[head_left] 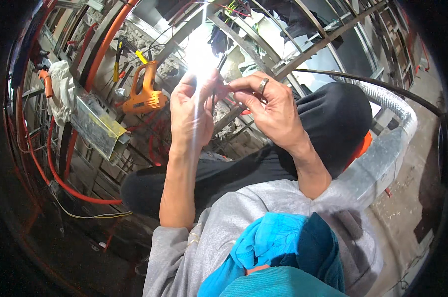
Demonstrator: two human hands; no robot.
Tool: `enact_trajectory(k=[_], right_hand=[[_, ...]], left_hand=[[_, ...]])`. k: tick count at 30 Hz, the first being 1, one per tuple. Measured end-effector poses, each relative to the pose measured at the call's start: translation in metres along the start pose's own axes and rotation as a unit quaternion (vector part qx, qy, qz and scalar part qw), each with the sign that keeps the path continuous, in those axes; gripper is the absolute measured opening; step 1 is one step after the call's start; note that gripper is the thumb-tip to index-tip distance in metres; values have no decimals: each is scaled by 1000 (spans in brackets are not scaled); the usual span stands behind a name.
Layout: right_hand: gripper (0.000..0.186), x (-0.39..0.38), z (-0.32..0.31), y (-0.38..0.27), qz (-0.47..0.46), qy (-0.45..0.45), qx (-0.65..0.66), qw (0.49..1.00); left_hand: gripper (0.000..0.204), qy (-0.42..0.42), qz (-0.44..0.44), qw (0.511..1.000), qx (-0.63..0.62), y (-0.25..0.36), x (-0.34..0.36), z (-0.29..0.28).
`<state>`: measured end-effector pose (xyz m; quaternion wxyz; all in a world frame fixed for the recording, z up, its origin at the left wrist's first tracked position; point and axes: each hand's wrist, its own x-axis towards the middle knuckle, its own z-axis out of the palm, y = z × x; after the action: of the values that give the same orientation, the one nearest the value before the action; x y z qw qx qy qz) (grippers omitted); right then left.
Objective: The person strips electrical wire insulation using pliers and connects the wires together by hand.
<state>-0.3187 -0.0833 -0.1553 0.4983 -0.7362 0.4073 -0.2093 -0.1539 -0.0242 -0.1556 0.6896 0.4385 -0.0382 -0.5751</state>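
Note:
My left hand point(190, 106) is raised in front of me with its fingers closed around a thin dark length, perhaps a wire point(222, 61), that sticks up past the fingertips. Strong glare washes out much of those fingers. Close beside it on the right, my right hand point(276, 106), with a ring on one finger, is pinched together at the fingertips. Whatever lies in that pinch is too small to make out. Both hands are over my dark-trousered legs point(328, 116).
An orange heat gun point(145, 94) hangs or lies left of my hands among metal framing. A galvanized metal box point(97, 123) and white cloth point(61, 91) are farther left, near orange conduit point(105, 44). Silver flexible duct point(402, 106) curves at the right. A bright lamp point(200, 47) shines ahead.

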Motion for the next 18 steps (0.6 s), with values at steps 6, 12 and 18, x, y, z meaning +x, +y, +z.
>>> enact_trajectory(k=[6, 12, 18], right_hand=[[16, 1, 5, -8, -11, 40, 83, 996], [14, 3, 4, -9, -44, 43, 51, 997], [15, 0, 3, -11, -48, 43, 76, 995]], left_hand=[[29, -49, 38, 998, 4, -16, 1, -21], [16, -49, 29, 998, -17, -15, -3, -20], [22, -62, 43, 996, 39, -19, -4, -20]])
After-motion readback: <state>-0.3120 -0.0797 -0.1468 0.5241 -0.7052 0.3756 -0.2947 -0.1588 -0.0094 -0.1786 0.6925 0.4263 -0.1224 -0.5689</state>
